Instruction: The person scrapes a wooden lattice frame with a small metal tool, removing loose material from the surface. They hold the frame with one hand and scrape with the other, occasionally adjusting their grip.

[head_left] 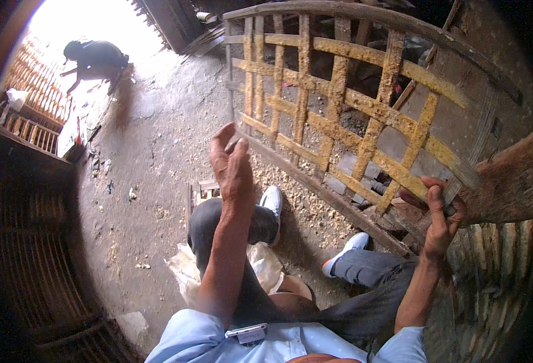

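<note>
While the grey floor (157,151) is worn and strewn with pale chips (321,212), a person (100,60) bends over at far left, beside a bright opening (109,21). A crumpled white bag (183,272) lies near, by the left knee (209,224); contents cannot be told. The yellowed lattice frame (378,110) stands tilted at right: the right hand (438,224) is closed around its near-right corner; the left hand (236,172), half curled, is at its left end, grip undetermined.

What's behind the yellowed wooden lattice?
Through the lattice: pale crumbs on the floor and some grey pieces. The strips cover whatever lies directly behind them; near the top, it's too dark to tell.
</note>
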Demonstrator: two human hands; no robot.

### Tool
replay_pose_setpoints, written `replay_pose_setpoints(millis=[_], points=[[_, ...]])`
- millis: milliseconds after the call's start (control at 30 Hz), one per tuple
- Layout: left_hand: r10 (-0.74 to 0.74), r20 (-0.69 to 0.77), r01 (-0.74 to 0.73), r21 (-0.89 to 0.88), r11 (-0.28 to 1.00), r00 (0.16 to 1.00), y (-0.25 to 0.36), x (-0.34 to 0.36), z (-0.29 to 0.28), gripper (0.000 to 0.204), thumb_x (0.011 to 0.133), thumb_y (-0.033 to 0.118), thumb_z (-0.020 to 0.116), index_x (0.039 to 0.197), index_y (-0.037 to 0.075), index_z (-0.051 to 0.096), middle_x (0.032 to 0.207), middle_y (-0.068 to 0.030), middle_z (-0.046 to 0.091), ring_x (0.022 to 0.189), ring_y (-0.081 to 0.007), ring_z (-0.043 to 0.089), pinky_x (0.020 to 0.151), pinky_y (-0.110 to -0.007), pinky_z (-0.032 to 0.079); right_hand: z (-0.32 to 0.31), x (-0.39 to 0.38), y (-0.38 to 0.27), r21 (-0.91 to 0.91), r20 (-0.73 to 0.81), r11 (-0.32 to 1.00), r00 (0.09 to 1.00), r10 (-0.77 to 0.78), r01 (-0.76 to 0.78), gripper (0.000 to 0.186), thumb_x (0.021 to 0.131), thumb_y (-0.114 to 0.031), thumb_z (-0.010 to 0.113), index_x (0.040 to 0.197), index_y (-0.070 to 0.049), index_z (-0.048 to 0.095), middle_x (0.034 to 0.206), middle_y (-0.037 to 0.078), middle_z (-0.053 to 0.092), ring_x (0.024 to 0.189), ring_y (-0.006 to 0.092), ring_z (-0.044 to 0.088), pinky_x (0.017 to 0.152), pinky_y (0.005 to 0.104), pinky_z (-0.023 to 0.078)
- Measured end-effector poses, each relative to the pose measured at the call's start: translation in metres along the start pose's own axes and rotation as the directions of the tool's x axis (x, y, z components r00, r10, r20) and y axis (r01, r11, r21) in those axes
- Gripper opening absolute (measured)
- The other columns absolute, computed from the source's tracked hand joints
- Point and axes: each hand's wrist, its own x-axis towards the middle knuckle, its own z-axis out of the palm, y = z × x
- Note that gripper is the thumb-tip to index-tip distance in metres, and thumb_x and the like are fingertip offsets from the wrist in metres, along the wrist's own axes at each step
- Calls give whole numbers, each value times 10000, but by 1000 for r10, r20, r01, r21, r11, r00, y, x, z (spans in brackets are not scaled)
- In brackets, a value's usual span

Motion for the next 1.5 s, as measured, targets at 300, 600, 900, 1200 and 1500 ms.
replay_pose_setpoints(millis=[300,600,900,1200,1500], points=[[-341,454,560,-554,616,823,-23,1,13,395,878,167,675,1204,18,508,1124,-118,584,1031,-247,598,931,-412,497,-1,8,13,220,-122,972,987,108,-80,294,950,-255,616,1069,14,634,932,149,692,719,276,720,566,340,600],[-301,356,460,-562,688,885,12,-14,14,212,903,199,684,1059,129,559,867,19,562,704,-94,556,574,-252,486,-28,9,51,116,-180,973,960,216,-198,399,928,-445,617,1141,-108,626,925,136,725,755,176,715,544,252,468],[-367,327,492,-573,656,871,-12,2,7,379,868,409,713,1053,117,558,895,4,525,775,-142,548,732,-351,470,-3,0,14,201,-95,970,982,161,-139,311,941,-289,630,1098,-22,603,944,89,672,768,297,720,582,339,576],[-117,14,117,10,993,993,-12,-4,6,538,916,275,635,1360,13,480,1406,-188,454,1261,-270,473,978,-394,438,12,-4,-5,176,-26,982,997,73,-67,275,953,-229,603,1047,29,618,984,117,650,690,301,705,628,374,626],[138,338,-235,268,934,931,-15,-12,20,396,898,198,654,1248,42,554,1209,-129,595,1048,-243,617,831,-353,513,6,-7,-9,-52,64,998,998,-25,29,170,927,-156,641,938,0,709,951,80,709,877,166,650,834,328,505]])
